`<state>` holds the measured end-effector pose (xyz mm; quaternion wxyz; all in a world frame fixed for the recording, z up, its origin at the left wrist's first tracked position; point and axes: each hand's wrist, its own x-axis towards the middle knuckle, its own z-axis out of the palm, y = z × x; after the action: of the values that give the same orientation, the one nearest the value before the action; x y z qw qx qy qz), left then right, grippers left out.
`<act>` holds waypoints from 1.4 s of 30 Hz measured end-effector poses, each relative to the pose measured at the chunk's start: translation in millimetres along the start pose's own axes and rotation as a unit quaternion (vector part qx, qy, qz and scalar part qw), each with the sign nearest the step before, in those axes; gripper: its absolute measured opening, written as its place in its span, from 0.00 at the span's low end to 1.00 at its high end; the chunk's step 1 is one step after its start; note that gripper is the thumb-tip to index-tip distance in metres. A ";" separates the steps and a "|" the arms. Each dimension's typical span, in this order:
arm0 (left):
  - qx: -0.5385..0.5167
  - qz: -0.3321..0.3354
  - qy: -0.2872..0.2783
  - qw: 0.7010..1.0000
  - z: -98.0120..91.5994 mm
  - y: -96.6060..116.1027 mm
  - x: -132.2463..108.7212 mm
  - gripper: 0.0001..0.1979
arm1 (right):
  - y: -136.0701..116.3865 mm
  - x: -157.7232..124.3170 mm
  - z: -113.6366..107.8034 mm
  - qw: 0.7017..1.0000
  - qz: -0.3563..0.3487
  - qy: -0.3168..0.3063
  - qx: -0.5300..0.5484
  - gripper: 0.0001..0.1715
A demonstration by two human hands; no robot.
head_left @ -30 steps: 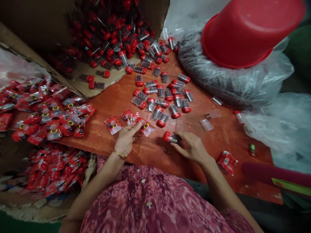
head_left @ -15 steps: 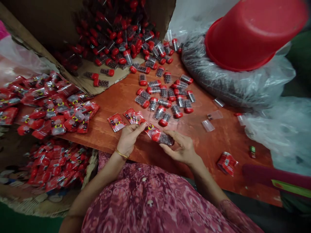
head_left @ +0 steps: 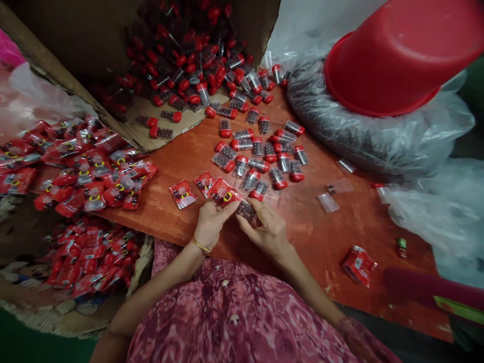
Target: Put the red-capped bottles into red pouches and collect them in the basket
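Wooden tabletop [head_left: 321, 237]: left hand [head_left: 212, 225] pinches red sachet [head_left: 226, 192], right hand [head_left: 263, 231] grips dark-filled tube [head_left: 246, 211].

The left hand [head_left: 212, 224] and right hand [head_left: 264, 229] come together at the centre, backs up, their curled fingers [head_left: 260, 209] gripping close together. The left forearm [head_left: 159, 295] angles in from near left, the right forearm [head_left: 306, 285] from near right, both wrists slightly bent.

Dark-filled clear tube [head_left: 246, 212], end in red packet [head_left: 222, 191]

Red-capped tubes [head_left: 242, 166] block the way ahead of the hands [head_left: 264, 233].
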<state>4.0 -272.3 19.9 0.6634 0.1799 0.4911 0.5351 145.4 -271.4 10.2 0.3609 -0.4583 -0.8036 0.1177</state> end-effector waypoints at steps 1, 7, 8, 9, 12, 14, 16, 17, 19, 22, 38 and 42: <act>-0.007 -0.003 0.008 1.000 0.4 0.5 0.2 0.15 | -1.8 0.5 2.9 1.000 0.011 0.003 0.010 0.20; -0.007 -0.002 0.000 1.000 1.3 4.8 1.8 0.13 | -9.1 6.8 7.0 0.995 0.034 -0.027 0.091 0.17; -0.008 0.003 -0.006 1.000 1.4 4.4 2.4 0.13 | -10.1 7.5 7.7 0.994 0.041 -0.023 0.100 0.17; -0.012 0.009 -0.011 1.000 1.7 3.7 3.1 0.12 | -11.2 7.9 8.9 0.993 0.049 -0.016 0.107 0.18; -0.021 0.022 -0.023 0.999 2.8 2.2 3.9 0.11 | -15.4 7.3 15.5 0.987 0.088 0.007 0.131 0.18; -0.024 0.034 -0.019 0.999 3.2 2.9 3.5 0.12 | -18.0 6.2 20.2 0.980 0.124 0.012 0.158 0.18; -0.035 0.042 -0.003 0.999 3.1 4.4 2.8 0.13 | -19.6 5.5 23.3 0.963 0.166 0.011 0.213 0.19; -0.042 0.045 0.005 0.998 2.8 4.8 2.4 0.13 | -20.0 5.6 24.1 0.948 0.193 0.005 0.253 0.18; -0.047 0.049 0.006 0.998 2.3 3.4 1.7 0.14 | -20.4 6.7 24.7 0.908 0.251 -0.011 0.335 0.16; -0.020 0.050 -0.017 0.998 2.5 -3.8 0.5 0.16 | -21.7 10.5 25.4 0.863 0.310 0.000 0.400 0.13; 0.014 0.028 -0.026 0.999 -7.4 2.9 -3.2 0.15 | -18.5 10.2 27.8 0.796 0.335 -0.044 0.502 0.18; -0.004 -0.006 -0.035 0.999 -6.6 6.9 -9.7 0.17 | -24.7 12.2 41.3 0.822 0.323 -0.018 0.469 0.22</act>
<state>-4.7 -280.3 26.6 0.6842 0.1932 0.4661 0.5266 97.0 -269.1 -0.6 0.4593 -0.4650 -0.4634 0.5984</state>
